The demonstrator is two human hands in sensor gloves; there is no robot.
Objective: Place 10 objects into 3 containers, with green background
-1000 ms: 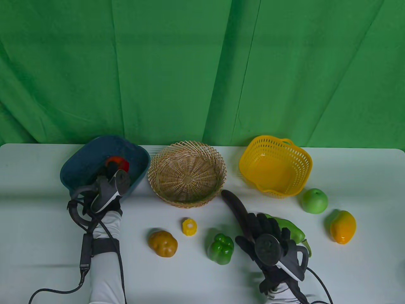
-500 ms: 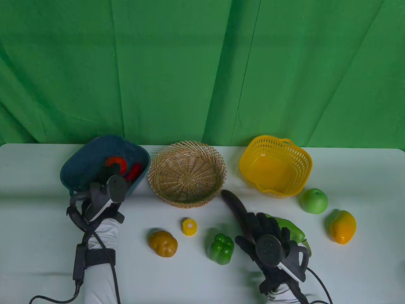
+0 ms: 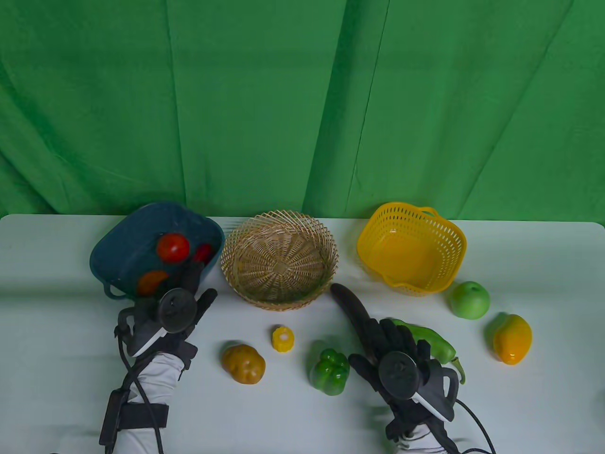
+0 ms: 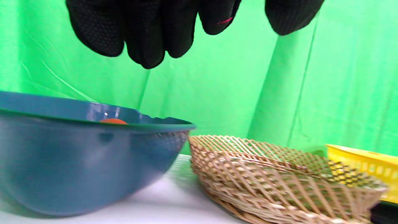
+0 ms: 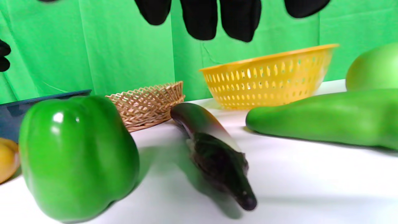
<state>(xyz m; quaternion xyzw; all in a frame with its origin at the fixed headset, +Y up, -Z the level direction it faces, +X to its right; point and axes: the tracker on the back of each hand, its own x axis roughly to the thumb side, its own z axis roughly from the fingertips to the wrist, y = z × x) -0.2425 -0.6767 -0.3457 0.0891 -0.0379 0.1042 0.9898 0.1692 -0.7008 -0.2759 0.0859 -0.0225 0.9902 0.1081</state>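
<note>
My left hand point(image 3: 198, 286) is open and empty, just in front of the dark blue basket point(image 3: 118, 246). Its fingers point(image 4: 149, 46) hang spread in the left wrist view. The basket holds a red tomato point(image 3: 173, 247), a small red piece point(image 3: 203, 253) and an orange fruit point(image 3: 152, 282). My right hand point(image 3: 383, 338) is open, above the near end of the dark eggplant point(image 3: 347, 302), next to the long green pepper point(image 3: 432, 341). In the right wrist view the eggplant point(image 5: 214, 149) lies on the table under free fingers point(image 5: 239, 25).
A wicker basket point(image 3: 236, 246) stands mid-back and a yellow basket point(image 3: 453, 255) back right. On the table lie a green bell pepper point(image 3: 330, 371), a corn piece point(image 3: 282, 338), a brown-yellow potato point(image 3: 243, 363), a green apple point(image 3: 469, 300) and a mango point(image 3: 512, 338).
My left hand has pulled back out of the blue basket toward me, leaving the tomato inside, and its fingers have spread. My right hand has barely moved.
</note>
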